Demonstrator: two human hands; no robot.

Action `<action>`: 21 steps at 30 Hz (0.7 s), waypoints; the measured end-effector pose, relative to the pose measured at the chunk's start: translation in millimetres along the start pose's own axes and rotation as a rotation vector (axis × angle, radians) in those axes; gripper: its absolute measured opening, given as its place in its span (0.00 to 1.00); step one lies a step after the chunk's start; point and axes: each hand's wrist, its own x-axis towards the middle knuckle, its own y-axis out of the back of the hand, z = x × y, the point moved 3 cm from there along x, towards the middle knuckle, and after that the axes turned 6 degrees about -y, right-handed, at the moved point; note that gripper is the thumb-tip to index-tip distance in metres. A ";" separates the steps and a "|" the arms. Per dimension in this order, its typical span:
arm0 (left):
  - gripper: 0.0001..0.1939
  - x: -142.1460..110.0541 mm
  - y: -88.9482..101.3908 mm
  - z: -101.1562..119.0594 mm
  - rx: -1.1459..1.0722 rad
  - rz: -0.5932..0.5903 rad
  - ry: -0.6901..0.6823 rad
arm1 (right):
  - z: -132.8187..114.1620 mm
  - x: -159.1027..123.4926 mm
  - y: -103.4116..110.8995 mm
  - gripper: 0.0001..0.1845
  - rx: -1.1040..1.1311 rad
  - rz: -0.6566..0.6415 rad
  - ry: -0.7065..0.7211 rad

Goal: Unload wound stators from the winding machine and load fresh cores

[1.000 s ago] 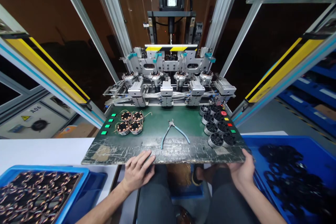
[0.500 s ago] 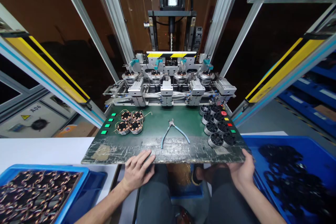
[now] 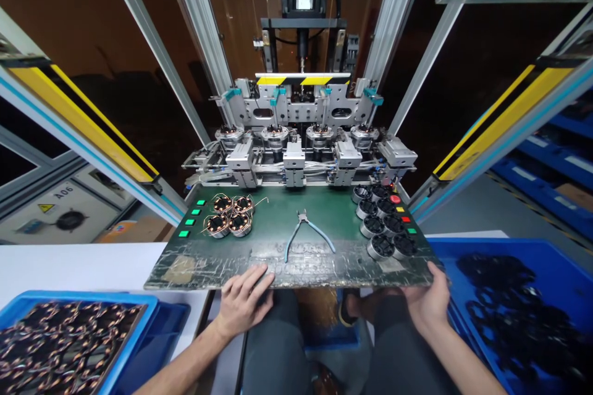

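My left hand (image 3: 245,299) rests on the front edge of the green worktop (image 3: 278,197), fingers stretched out and holding nothing. At the front right corner, my right hand (image 3: 430,302) grips the edge with its thumb on top; its fingers underneath are hidden. Diagonal cutters (image 3: 309,231) with blue handles lie spread in the middle of the worktop. To their left are several copper-wound stators (image 3: 239,224) with loose wire ends. Several unwound black-and-silver stator cores (image 3: 382,247) stand to the right, near my right hand.
Behind the worktop, a winding machine (image 3: 296,157) holds several stators under a plate with a striped bar (image 3: 303,79). Lit buttons (image 3: 184,234) line both sides. Blue bins with wound parts (image 3: 151,308) and black parts (image 3: 546,253) flank me. Yellow-faced posts (image 3: 491,126) slant alongside.
The machine's plate with the striped bar and teal clamps has risen, leaving more of it visible above the stators. Both my hands and the parts on the worktop have stayed in place.
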 end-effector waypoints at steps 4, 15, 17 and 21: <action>0.41 -2.7 -1.3 -0.4 0.014 -0.009 0.003 | 0.9 1.7 1.8 0.24 -0.004 0.003 -0.011; 0.33 0.5 0.2 -0.1 0.006 0.001 -0.005 | 0.1 -0.8 -0.9 0.25 -0.016 0.000 -0.004; 0.32 0.9 0.4 0.1 0.006 0.005 -0.007 | -0.2 -0.5 -0.6 0.25 -0.016 0.006 0.002; 0.30 2.5 1.2 0.4 -0.001 0.008 -0.011 | -0.1 -0.3 -1.0 0.24 -0.008 0.014 -0.002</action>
